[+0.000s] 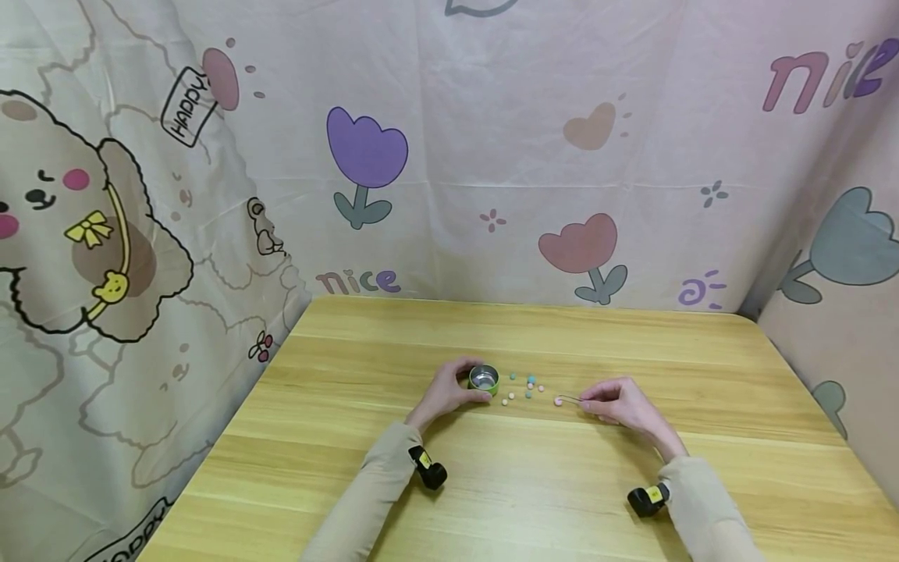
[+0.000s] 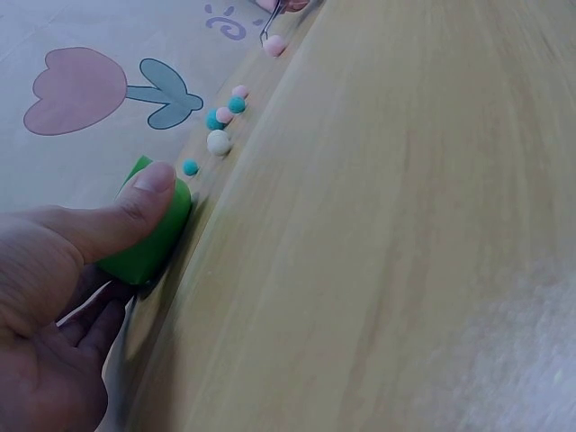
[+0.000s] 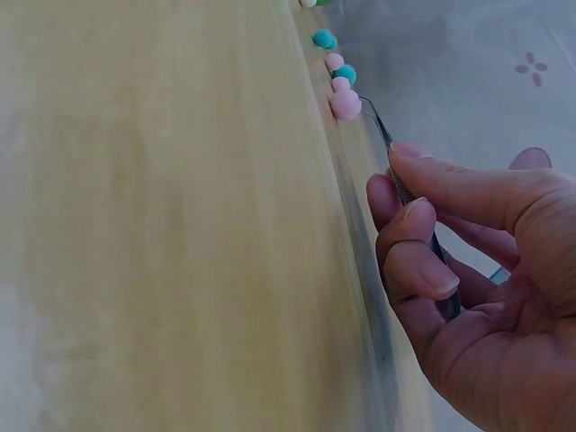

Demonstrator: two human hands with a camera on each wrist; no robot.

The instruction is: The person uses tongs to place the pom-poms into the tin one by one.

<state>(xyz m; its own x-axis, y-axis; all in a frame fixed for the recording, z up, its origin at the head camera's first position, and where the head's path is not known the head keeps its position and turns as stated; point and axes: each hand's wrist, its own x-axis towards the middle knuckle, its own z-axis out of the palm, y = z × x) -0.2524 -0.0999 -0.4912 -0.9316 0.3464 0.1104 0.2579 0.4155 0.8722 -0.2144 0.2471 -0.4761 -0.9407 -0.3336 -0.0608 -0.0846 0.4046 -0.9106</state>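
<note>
My left hand point(image 1: 451, 390) grips a small green tin point(image 1: 484, 379), its thumb and fingers round the sides; the tin's silvery inside faces up. In the left wrist view the thumb presses the green wall point(image 2: 162, 236). Between thumb and fingers, my right hand point(image 1: 625, 404) pinches bent-tip metal tweezers point(image 3: 396, 166). At the tweezers' tips is a pink pom-pom point(image 3: 346, 104), close over the table. Several small pom-poms lie between the hands, among them a blue one point(image 1: 531, 380), a white one point(image 2: 219, 142) and a teal one point(image 2: 191, 167).
The wooden table point(image 1: 534, 484) reaches back to a printed cloth point(image 1: 485, 156) hung behind it and along both sides. A black wrist camera point(image 1: 430, 470) sits on the left sleeve, another camera point(image 1: 648, 499) on the right.
</note>
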